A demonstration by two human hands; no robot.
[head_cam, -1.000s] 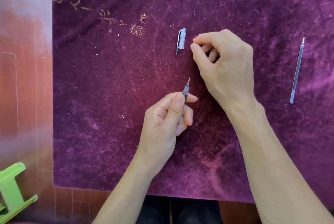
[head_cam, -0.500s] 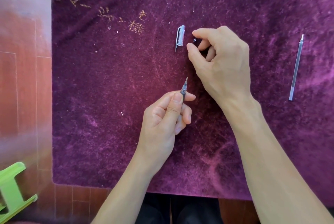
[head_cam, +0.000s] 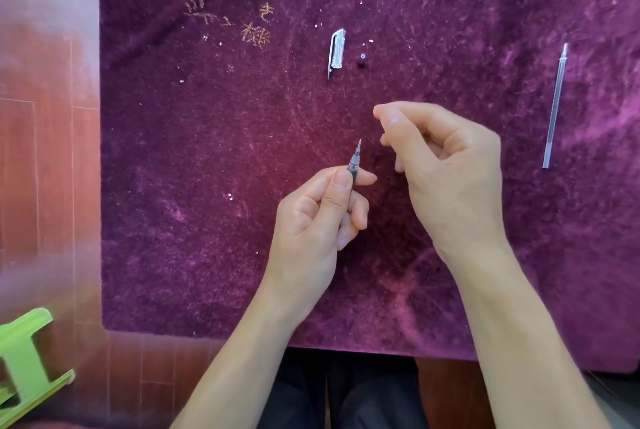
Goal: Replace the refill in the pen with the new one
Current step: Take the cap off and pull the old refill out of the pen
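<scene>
My left hand [head_cam: 318, 217] grips the pen [head_cam: 355, 162] upright near the middle of the purple cloth, its bare refill tip pointing away from me. Most of the barrel is hidden inside the fist. My right hand [head_cam: 446, 169] hovers just right of the tip, fingers curled and loosely pinched with nothing seen between them. The clear pen cap [head_cam: 336, 51] lies farther back on the cloth. A tiny dark nose piece [head_cam: 362, 60] sits beside the cap. A long clear refill [head_cam: 556, 106] lies alone at the far right.
The purple velvet cloth [head_cam: 207, 186] covers the table, with gold embroidered characters [head_cam: 256, 30] at the back left. Reddish wood floor lies to the left. A green plastic stool [head_cam: 24, 359] stands at the lower left. My dark trousers show below the cloth's front edge.
My right hand set the tiny dark piece down beside the cap, then drew back toward me to the pen tip. My left hand kept hold of the pen.
</scene>
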